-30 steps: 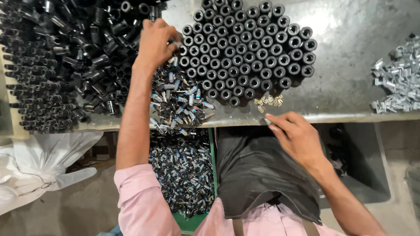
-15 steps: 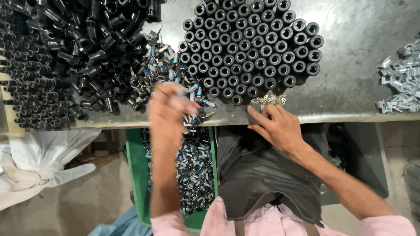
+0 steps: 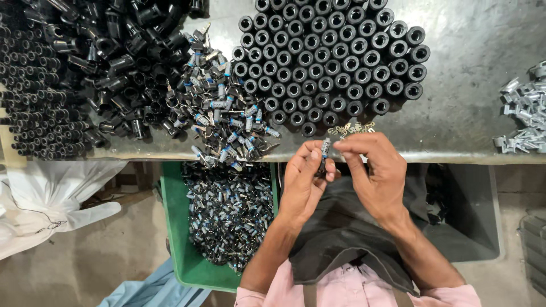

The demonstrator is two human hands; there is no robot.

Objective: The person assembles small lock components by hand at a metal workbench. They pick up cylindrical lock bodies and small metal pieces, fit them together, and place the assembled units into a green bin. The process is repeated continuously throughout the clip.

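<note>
Far to my left lies a white plastic bag (image 3: pixel 51 210) below the counter (image 3: pixel 472 45). On the counter's left side sits a big heap of black tubes (image 3: pixel 74 68), all jumbled. Next to it is a pile of little metal pieces (image 3: pixel 224 111) with blue bands, spilling to the counter's edge. Under that pile, a green bin (image 3: pixel 173 227) is full of the same little pieces.

My left hand (image 3: pixel 304 182) is in front of the counter's edge. Its fingers are closed around one small metal piece (image 3: pixel 325 149), holding it upright. My right hand (image 3: pixel 372 170) is just beside it, and its fingertips pinch the top of the same piece.

Behind my hands, black round caps (image 3: pixel 333 57) stand in neat rows. A few tiny brass clips (image 3: pixel 352 129) lie in front of them. Far right is a heap of silver brackets (image 3: pixel 526 116).
</note>
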